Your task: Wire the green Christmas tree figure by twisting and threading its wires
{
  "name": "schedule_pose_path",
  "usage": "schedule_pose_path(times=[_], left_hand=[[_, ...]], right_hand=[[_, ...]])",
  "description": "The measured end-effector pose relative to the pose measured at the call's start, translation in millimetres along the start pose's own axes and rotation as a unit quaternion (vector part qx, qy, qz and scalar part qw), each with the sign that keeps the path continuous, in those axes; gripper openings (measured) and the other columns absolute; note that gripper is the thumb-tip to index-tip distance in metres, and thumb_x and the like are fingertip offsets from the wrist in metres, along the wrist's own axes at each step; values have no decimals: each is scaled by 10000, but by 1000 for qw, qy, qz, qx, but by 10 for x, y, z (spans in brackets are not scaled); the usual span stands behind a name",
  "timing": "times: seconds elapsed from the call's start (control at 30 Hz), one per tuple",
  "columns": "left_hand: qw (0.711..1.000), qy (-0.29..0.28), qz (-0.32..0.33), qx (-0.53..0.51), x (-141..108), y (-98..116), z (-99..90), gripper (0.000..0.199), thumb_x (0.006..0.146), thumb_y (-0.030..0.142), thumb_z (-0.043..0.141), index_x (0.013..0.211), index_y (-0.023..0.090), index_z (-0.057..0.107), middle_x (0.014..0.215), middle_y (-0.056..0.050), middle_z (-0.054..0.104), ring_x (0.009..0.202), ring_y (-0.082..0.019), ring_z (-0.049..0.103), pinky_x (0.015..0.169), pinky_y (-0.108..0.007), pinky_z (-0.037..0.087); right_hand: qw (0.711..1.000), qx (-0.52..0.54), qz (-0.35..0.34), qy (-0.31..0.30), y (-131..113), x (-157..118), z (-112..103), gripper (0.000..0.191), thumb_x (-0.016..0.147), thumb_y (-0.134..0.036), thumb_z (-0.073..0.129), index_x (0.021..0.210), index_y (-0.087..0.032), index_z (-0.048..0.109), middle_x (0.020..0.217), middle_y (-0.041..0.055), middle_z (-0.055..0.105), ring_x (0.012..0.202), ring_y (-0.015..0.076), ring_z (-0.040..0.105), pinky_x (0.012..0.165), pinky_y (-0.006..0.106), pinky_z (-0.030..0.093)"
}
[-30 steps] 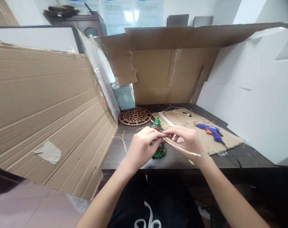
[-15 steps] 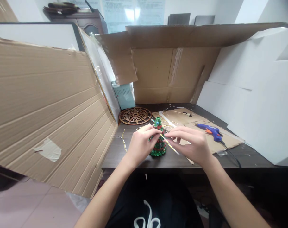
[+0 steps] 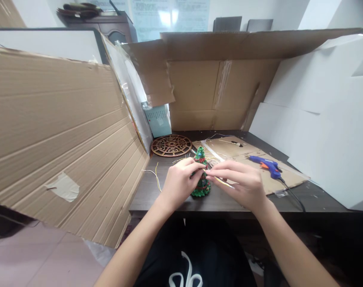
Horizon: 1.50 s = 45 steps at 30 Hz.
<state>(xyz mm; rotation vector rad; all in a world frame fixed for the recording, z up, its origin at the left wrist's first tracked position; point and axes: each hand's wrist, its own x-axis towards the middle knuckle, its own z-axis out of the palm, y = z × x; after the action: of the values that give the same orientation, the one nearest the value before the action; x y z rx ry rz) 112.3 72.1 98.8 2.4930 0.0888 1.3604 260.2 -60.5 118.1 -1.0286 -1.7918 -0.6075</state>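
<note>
Between my two hands runs a thin yellow and white wire [image 3: 223,182], its loose end pointing down to the right. My left hand [image 3: 183,179] pinches it between thumb and forefinger. From the other side, the fingertips of my right hand [image 3: 241,179] are closed on the same wire, close to the left fingertips. Right behind the hands a small green Christmas tree [image 3: 201,190] with red trim stands upright on the desk. My fingers hide its middle, and I cannot tell whether they touch it.
A blue glue gun [image 3: 268,165] with a black cord rests on a flat cardboard sheet [image 3: 256,151] at right. Behind left lies a round openwork disc [image 3: 171,145]. Loose wires [image 3: 156,175] lie left on the dark desk [image 3: 169,203]. Cardboard walls [image 3: 196,83] enclose the back and left.
My right fingertips have come in to the left and closed on the wire beside my left fingers. The wire's loose end has swung right and up. The tree stays put.
</note>
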Motion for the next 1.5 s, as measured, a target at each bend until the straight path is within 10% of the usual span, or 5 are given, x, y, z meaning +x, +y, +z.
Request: schedule_pose_path(times=[0.6,0.87,1.5], left_hand=[[1000,5,20,-13,-7,-48,-1,133,925,29,738,934,162,740,881,-11,636,817,-179,603,724,-272,442],[1000,7,9,-13,-8,-39,2,95,931,84,761,957,175,750,912,-19,655,849,-191,621,733,-279,460],[1000,12,14,-26,-14,-66,34,127,934,41,737,961,165,741,902,-17,641,843,-183,616,721,-265,446]], right_hand=[[993,2,116,-23,87,-60,86,197,862,-215,768,1058,-197,752,936,37,742,704,121,641,600,253,545],[992,15,121,42,-106,18,-1,35,875,-181,738,858,-179,707,821,37,731,683,128,665,578,242,571],[994,-30,103,-19,-1,0,-46,89,848,-118,718,915,-176,705,839,5,717,667,97,621,606,232,535]])
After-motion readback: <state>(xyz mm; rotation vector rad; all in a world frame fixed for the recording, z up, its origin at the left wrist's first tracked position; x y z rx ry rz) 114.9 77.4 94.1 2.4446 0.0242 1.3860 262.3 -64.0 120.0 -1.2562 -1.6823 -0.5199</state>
